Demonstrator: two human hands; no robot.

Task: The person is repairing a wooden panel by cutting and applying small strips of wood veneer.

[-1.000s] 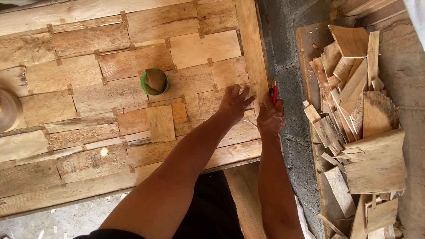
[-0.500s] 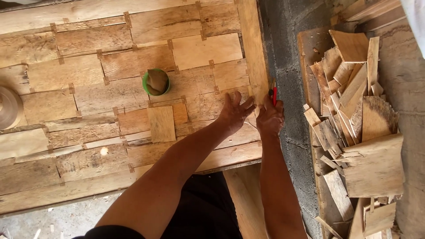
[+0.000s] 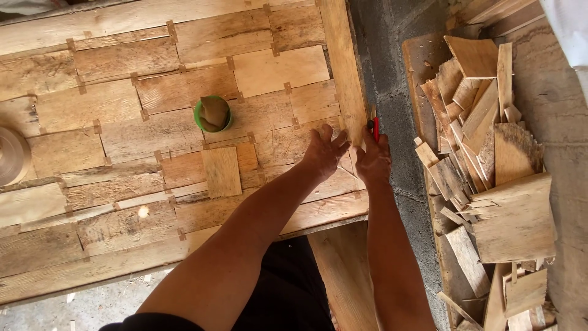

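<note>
A patched sheet of pale wood veneer pieces point(image 3: 153, 122) is mostly joined; left hand point(image 3: 323, 152) presses flat, fingers spread, at its right edge, where right hand point(image 3: 373, 160) clenches a red-handled cutter point(image 3: 375, 127); trimming there remains

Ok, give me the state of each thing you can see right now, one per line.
Left hand: flat on the veneer sheet, fingers spread.
Right hand: closed around a red-handled tool.
Red-handled tool: held upright at the sheet's right edge; tip hidden.
Veneer sheet: lying flat, patches joined with small tape squares.
Green cup: standing upright on the sheet, brown scraps inside.
Wood offcuts: piled loosely on the right.
</note>
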